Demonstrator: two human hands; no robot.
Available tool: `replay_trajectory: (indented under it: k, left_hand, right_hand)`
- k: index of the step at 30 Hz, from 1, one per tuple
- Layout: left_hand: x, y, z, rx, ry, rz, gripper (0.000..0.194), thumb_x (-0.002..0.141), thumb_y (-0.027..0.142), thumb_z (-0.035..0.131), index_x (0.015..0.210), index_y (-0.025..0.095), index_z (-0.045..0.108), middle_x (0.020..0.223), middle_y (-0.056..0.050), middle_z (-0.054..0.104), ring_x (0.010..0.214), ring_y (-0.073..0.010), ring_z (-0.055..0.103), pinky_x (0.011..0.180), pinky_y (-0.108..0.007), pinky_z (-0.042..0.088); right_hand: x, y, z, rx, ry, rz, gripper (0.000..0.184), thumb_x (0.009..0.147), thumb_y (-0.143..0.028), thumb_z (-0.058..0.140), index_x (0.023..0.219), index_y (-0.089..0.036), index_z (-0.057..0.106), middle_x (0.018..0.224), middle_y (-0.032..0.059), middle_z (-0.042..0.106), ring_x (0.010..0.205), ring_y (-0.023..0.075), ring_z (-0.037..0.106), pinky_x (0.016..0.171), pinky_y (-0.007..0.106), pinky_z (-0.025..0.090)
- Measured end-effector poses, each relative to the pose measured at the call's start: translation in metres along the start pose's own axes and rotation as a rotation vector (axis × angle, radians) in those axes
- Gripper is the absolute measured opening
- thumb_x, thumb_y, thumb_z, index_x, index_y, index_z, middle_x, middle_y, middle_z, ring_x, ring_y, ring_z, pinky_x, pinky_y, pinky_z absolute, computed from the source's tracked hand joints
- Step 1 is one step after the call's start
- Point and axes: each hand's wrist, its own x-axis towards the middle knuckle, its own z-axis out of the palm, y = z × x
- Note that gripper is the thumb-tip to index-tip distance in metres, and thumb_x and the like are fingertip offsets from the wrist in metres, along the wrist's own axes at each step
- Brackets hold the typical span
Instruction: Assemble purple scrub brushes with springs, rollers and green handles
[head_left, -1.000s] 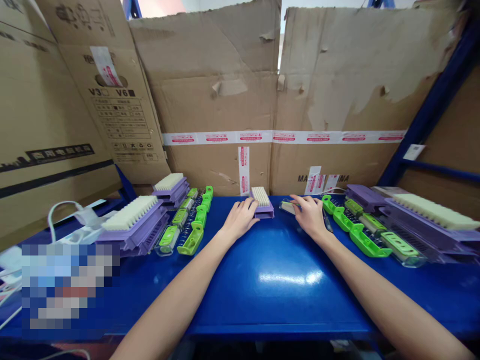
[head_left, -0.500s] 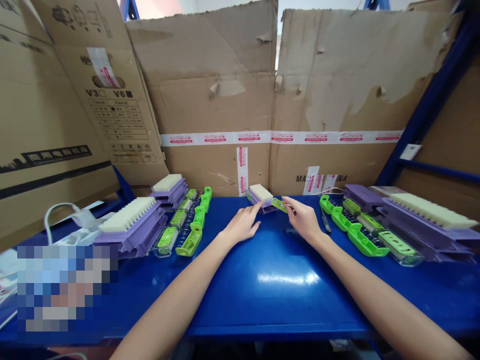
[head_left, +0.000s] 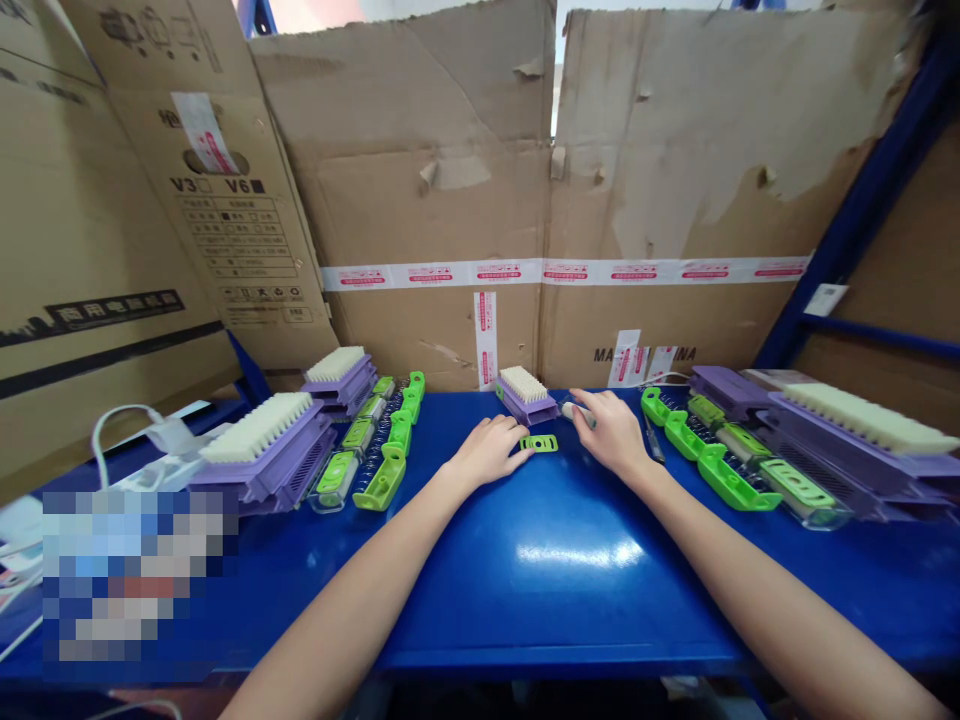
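Note:
A small purple brush block with cream bristles sits on the blue table near the cardboard wall. A flat green plastic piece lies on the table just in front of it. My left hand rests on the table with its fingertips touching the green piece's left end, fingers loosely curled. My right hand is closed around a small pale cylindrical part right of the brush block.
Purple brush blocks and a row of green-and-clear parts lie at the left. More green parts and long purple brushes lie at the right. Cardboard boxes wall the back; a white cable lies far left.
The green piece, held up near the brush block by my right hand, now lies flat on the table. My left hand has pulled back from the block to it.

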Motion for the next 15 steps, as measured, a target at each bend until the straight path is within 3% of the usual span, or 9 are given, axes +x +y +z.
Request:
replay_trajectory:
  k: [8,11,15]
  left_hand:
    - [0.000,0.000,0.000,0.010,-0.045,-0.025,0.036,0.091,0.045,0.043,0.106,0.018,0.061,0.103,-0.009,0.062,0.099,-0.0233,0.056,0.083,-0.036,0.046]
    - [0.000,0.001,0.000,0.013,-0.049,-0.032,0.036,0.091,0.045,0.043,0.107,0.018,0.061,0.103,-0.009,0.062,0.099,-0.0232,0.056,0.083,-0.036,0.046]
    - [0.000,0.001,-0.001,0.019,-0.048,-0.019,0.036,0.092,0.044,0.043,0.106,0.018,0.062,0.101,-0.009,0.062,0.097,-0.0228,0.056,0.082,-0.035,0.046]
  right_hand:
    - [-0.002,0.018,0.008,-0.099,-0.277,0.154,0.041,0.085,-0.022,0.046,0.125,-0.017,0.054,0.118,0.0102,0.064,0.107,0.0277,0.052,0.080,0.038,0.039]
    - [-0.002,0.018,0.010,-0.096,-0.267,0.144,0.039,0.084,-0.020,0.048,0.122,-0.019,0.056,0.115,0.0093,0.064,0.107,0.0262,0.051,0.080,0.037,0.037]
    - [-0.001,0.014,0.008,-0.078,-0.193,0.090,0.020,0.082,-0.025,0.053,0.097,-0.021,0.065,0.106,0.0071,0.066,0.105,0.0247,0.051,0.083,0.038,0.034]
